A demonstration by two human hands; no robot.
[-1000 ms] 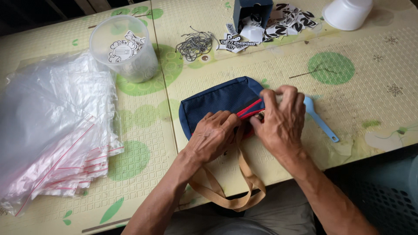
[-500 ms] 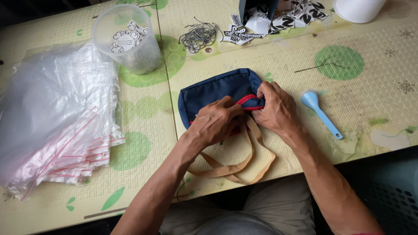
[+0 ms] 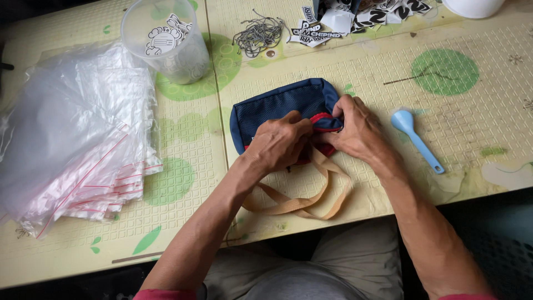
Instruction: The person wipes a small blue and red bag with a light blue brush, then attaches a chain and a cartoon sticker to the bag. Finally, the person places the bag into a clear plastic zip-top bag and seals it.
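Observation:
A small navy blue pouch point(image 3: 277, 105) with red trim and a tan strap point(image 3: 300, 203) lies in the middle of the patterned table. My left hand point(image 3: 277, 144) pinches the pouch's front edge by the red zipper line. My right hand point(image 3: 355, 128) grips the pouch's right end, fingers closed on the red trim. The two hands meet over the pouch opening and hide what lies between the fingertips. The strap loops toward the table's near edge.
A stack of clear zip bags point(image 3: 72, 133) lies at the left. A clear plastic tub point(image 3: 166, 41) stands behind the pouch, with a pile of small metal chains point(image 3: 258, 34) and printed tags point(image 3: 355, 19) beyond. A light blue spoon point(image 3: 416, 139) lies at the right.
Both hands have shifted slightly up and right along the pouch's red trim. The strap loop has flattened and spread toward the table edge.

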